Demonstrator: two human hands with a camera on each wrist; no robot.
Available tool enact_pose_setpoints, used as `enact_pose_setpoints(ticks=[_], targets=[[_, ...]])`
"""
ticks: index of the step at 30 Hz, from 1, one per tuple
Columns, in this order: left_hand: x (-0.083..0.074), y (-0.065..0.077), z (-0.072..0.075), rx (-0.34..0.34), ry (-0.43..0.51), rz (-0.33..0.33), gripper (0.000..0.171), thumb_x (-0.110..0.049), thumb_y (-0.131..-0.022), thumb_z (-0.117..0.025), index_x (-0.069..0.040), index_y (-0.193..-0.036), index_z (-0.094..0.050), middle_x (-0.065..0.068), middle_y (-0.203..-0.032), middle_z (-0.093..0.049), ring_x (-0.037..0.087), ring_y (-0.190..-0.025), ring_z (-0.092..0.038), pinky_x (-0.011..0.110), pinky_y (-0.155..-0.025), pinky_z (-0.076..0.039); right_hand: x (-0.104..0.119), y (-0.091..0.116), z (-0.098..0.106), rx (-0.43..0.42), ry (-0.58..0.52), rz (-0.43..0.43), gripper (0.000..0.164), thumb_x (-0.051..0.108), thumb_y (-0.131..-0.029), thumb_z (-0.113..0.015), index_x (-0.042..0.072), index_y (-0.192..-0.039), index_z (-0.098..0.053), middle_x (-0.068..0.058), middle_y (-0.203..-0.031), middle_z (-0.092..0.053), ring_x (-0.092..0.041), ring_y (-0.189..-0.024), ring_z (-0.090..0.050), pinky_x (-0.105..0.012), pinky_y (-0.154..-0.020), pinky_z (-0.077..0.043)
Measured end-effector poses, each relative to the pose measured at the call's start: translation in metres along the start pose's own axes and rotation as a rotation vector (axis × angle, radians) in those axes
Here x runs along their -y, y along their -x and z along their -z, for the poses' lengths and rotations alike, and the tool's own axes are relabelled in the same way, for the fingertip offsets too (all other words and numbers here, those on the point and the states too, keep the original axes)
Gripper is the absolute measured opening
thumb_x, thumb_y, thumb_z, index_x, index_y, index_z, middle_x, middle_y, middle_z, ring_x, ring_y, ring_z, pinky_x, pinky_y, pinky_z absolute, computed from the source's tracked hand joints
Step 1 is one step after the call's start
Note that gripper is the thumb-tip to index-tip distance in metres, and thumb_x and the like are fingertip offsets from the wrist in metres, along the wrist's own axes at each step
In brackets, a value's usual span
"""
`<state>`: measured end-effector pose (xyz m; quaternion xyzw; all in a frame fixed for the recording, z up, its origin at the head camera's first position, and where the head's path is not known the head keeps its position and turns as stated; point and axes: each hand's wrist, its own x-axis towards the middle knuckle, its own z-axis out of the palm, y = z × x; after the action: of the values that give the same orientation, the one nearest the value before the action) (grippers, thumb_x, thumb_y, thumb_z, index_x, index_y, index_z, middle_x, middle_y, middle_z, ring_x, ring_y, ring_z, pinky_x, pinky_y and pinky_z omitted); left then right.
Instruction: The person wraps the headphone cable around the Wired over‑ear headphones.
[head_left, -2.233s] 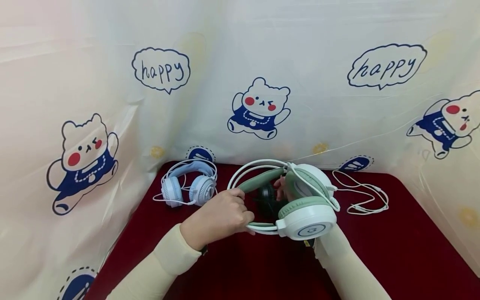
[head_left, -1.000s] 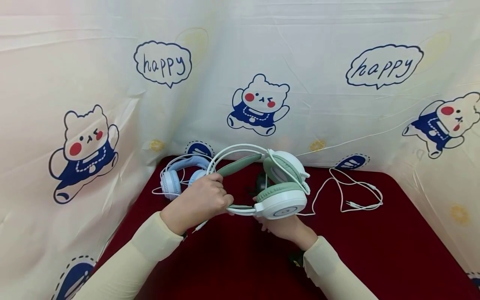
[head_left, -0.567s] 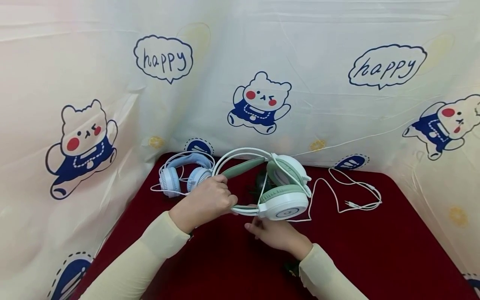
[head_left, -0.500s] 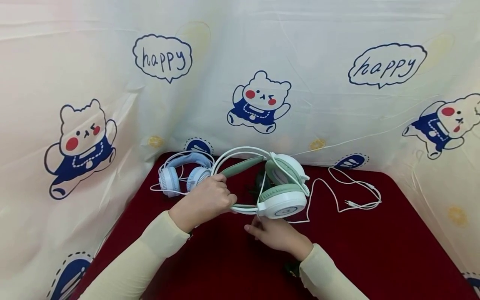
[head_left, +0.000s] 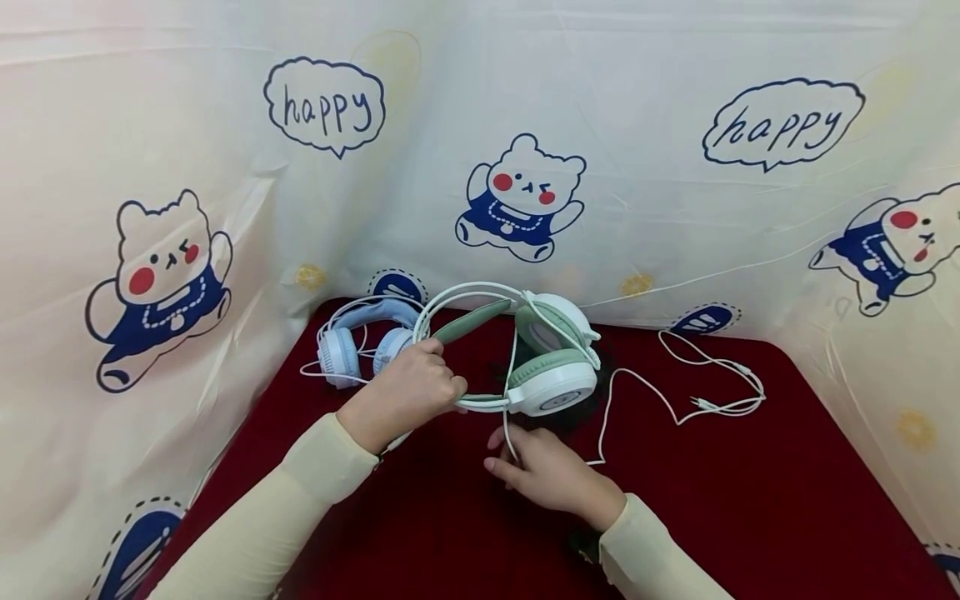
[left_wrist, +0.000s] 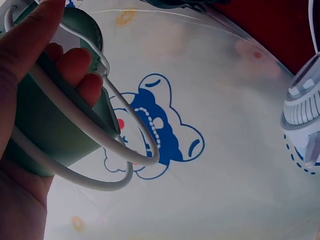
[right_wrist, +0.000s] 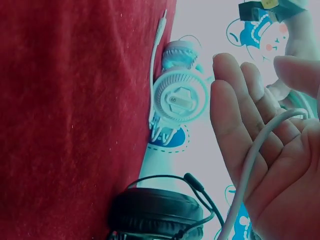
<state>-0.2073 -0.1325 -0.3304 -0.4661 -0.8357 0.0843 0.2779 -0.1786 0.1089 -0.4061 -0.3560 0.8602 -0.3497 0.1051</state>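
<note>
My left hand (head_left: pixel 408 387) grips the headband of white headphones (head_left: pixel 558 390) with green cushions, held up above the table; its fingers wrap the green pad (left_wrist: pixel 60 130) in the left wrist view. Lower and to the right, my right hand (head_left: pixel 551 473) is under the near ear cup, apart from it. A white cable (head_left: pixel 507 429) hangs from the headphones to this hand. In the right wrist view the cable (right_wrist: pixel 250 162) lies across the palm, and the fingers are spread and only slightly bent, not closed round it.
Light-blue headphones (head_left: pixel 340 357) stand at the back left, partly behind my left hand. Black headphones (right_wrist: pixel 155 207) lie on the red cloth (head_left: pixel 750 500), mostly hidden behind the white pair in the head view. White cable (head_left: pixel 723 408) is looped at the right. A printed curtain (head_left: pixel 637 192) encloses the table.
My right hand has come from behind the ear cups to below them, its fingers loosening with the cable across them. The left hand has carried the white headphones leftward.
</note>
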Motion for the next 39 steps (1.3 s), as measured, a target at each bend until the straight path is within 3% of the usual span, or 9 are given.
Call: enact_pose_setpoints(ticks=[7, 13, 19, 24, 31, 39], targets=[[0.004, 0.001, -0.005, 0.010, 0.004, 0.010, 0.025, -0.037, -0.077, -0.080, -0.016, -0.067, -0.068, -0.002, -0.053, -0.060, 0.009, -0.053, -0.055, 0.031, -0.068, -0.038, 0.007, 0.003, 0.001, -0.010, 0.022, 0.009, 0.021, 0.033, -0.098, -0.058, 0.014, -0.106, -0.058, 0.017, -0.071, -0.058, 0.001, -0.060, -0.057, -0.022, -0.058, -0.048], [0.007, 0.003, -0.009, 0.027, -0.017, 0.021, 0.022, -0.030, -0.077, -0.082, -0.016, -0.067, -0.067, -0.002, -0.053, -0.058, 0.011, -0.054, -0.054, 0.031, -0.067, -0.038, 0.014, 0.009, 0.000, -0.029, 0.066, 0.103, 0.010, 0.033, -0.098, -0.058, 0.023, -0.096, -0.059, 0.019, -0.067, -0.054, 0.002, -0.056, -0.050, -0.019, -0.054, -0.045], [0.011, 0.009, -0.014, 0.034, -0.027, 0.029, 0.025, -0.038, -0.076, -0.080, -0.017, -0.068, -0.068, -0.003, -0.055, -0.061, 0.011, -0.055, -0.056, 0.032, -0.068, -0.037, 0.022, 0.015, 0.001, 0.002, 0.014, 0.166, 0.009, 0.032, -0.099, -0.056, 0.026, -0.093, -0.056, 0.019, -0.070, -0.055, 0.005, -0.059, -0.051, -0.017, -0.054, -0.045], [0.011, 0.013, -0.016, 0.040, -0.022, 0.027, 0.025, -0.039, -0.076, -0.080, -0.017, -0.069, -0.069, -0.003, -0.056, -0.062, 0.011, -0.056, -0.056, 0.032, -0.069, -0.038, 0.026, 0.019, 0.004, -0.038, 0.020, 0.208, 0.009, 0.032, -0.099, -0.057, 0.026, -0.093, -0.056, 0.019, -0.070, -0.055, 0.006, -0.061, -0.052, -0.016, -0.055, -0.044], [0.009, 0.018, -0.017, 0.046, -0.018, 0.036, 0.024, -0.034, -0.077, -0.081, -0.018, -0.067, -0.067, -0.003, -0.055, -0.061, 0.013, -0.057, -0.056, 0.033, -0.069, -0.038, 0.031, 0.024, 0.009, -0.085, 0.062, 0.258, 0.009, 0.032, -0.099, -0.057, 0.025, -0.093, -0.056, 0.021, -0.069, -0.049, 0.005, -0.057, -0.044, -0.014, -0.052, -0.041], [0.005, 0.021, -0.013, 0.059, 0.023, 0.036, 0.015, -0.025, -0.078, -0.082, -0.018, -0.071, -0.070, -0.004, -0.058, -0.063, 0.011, -0.058, -0.056, 0.032, -0.070, -0.040, 0.041, 0.028, 0.020, -0.079, 0.073, 0.266, 0.011, 0.033, -0.099, -0.056, 0.025, -0.092, -0.055, 0.019, -0.068, -0.046, 0.004, -0.056, -0.042, -0.014, -0.050, -0.039]])
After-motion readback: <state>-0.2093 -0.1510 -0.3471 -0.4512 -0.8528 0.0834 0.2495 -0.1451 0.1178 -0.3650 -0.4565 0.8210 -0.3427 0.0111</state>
